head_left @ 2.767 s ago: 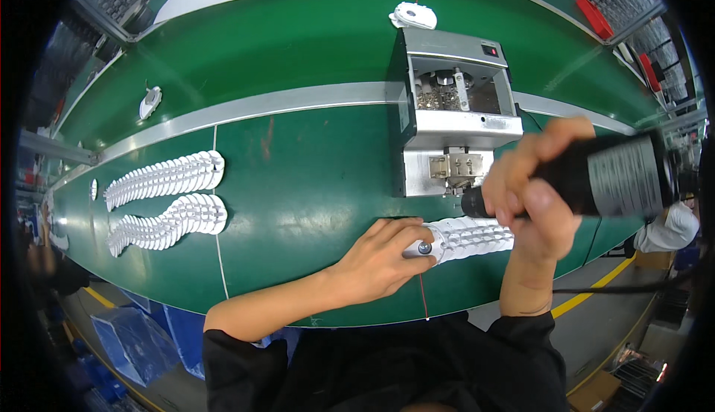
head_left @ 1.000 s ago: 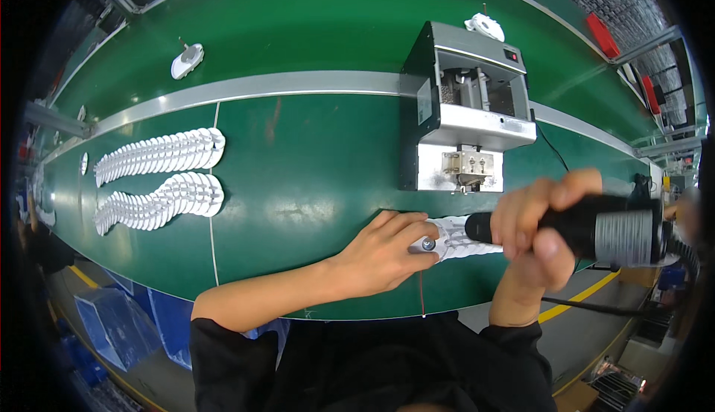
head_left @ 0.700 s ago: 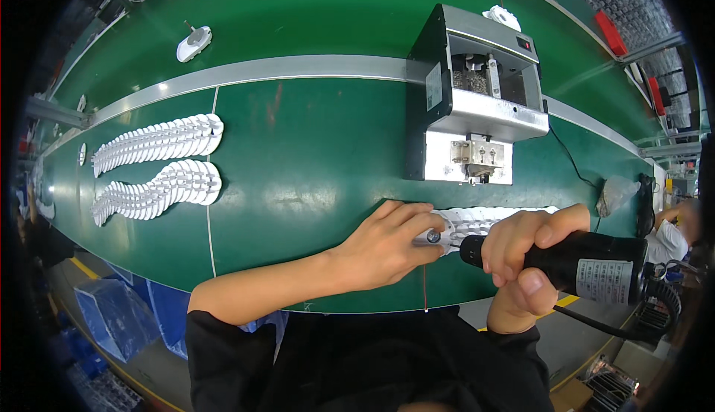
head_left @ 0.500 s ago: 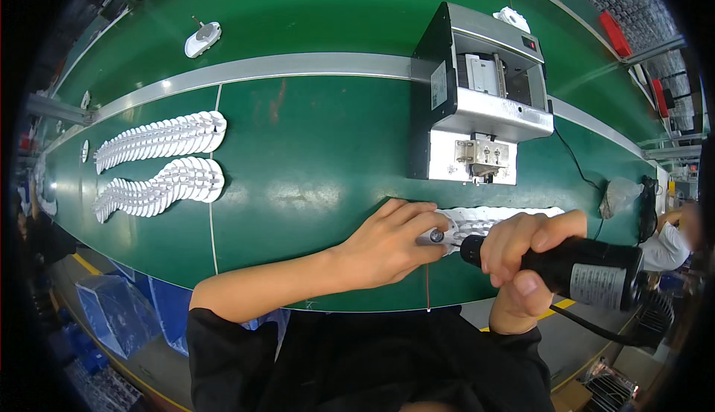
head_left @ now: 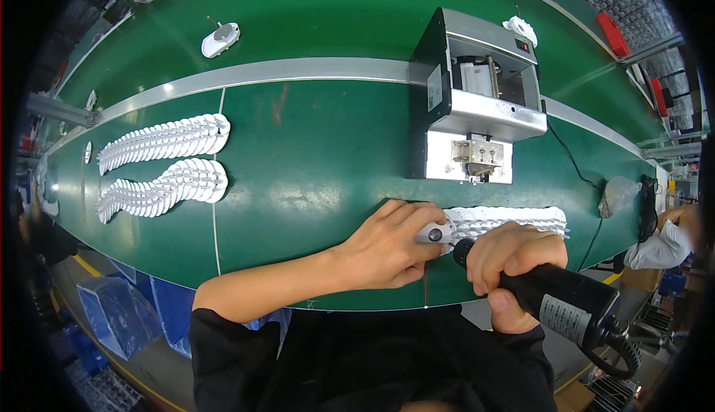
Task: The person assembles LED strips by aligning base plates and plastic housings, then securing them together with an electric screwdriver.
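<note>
My left hand [head_left: 391, 244] presses down on a small white oval part [head_left: 434, 234] at the left end of a row of overlapping white parts [head_left: 506, 220] on the green belt. My right hand [head_left: 510, 263] grips a black electric screwdriver [head_left: 555, 304], held nearly flat with its tip at the white part under my left fingers. A coiled black cable [head_left: 618, 352] trails from the tool's rear end.
A grey metal machine [head_left: 477, 99] stands just beyond my hands. Two long rows of stacked white parts [head_left: 160, 162] lie on the green belt [head_left: 313, 159] at left. Single white parts [head_left: 221, 38] sit on the far lane. Blue bins [head_left: 119, 311] lie below the table edge. Another person's arm [head_left: 663, 241] shows at right.
My right hand has lowered the screwdriver from above the machine down to the white part and tilted it flatter. The view has shifted slightly; my left hand stays on the part.
</note>
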{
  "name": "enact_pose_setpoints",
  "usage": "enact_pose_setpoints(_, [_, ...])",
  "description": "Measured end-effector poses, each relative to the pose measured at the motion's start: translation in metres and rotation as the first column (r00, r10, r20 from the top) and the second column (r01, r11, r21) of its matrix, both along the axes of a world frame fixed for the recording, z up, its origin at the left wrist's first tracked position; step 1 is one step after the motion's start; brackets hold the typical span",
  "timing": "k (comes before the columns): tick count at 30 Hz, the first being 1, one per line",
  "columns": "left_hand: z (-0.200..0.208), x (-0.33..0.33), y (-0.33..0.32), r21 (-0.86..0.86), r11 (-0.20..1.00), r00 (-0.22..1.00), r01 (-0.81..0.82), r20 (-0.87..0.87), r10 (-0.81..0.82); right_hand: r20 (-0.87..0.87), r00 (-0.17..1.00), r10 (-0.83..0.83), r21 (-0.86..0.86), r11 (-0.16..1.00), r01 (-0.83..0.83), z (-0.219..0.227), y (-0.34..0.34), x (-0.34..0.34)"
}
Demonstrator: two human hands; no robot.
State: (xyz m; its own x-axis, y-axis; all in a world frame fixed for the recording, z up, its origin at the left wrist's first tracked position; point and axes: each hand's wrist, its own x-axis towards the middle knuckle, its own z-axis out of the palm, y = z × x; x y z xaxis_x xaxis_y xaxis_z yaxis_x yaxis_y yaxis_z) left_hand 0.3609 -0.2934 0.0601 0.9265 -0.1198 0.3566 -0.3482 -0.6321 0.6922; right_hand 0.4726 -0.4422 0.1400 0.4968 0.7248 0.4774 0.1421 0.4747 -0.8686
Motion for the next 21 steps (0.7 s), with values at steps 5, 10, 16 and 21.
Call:
enact_pose_setpoints(5, [0.004, 0.001, 0.001, -0.033, 0.999, 1.0, -0.024, -0.011, 0.024, -0.134, 0.981, 0.141, 0.163, 0.98, -0.118, 0.009, -0.003, 0.017])
enact_pose_setpoints(10, [0.032, -0.007, 0.03, 0.028, 1.0, 0.993, 0.006, -0.115, -0.003, -0.09, 0.983, 0.157, 0.263, 0.956, -0.129, 0.018, -0.014, 0.05])
enact_pose_setpoints(16, [0.044, 0.001, 0.077, -0.012, 0.995, 0.936, 0.097, -0.338, -0.096, -0.055, 0.989, 0.139, 0.261, 0.958, -0.12, 0.016, -0.017, 0.051])
enact_pose_setpoints(21, [0.054, 0.006, 0.086, -0.156, 0.987, 0.948, 0.029, -0.31, -0.076, -0.071, 0.994, 0.088, 0.268, 0.961, -0.066, 0.012, -0.016, 0.049])
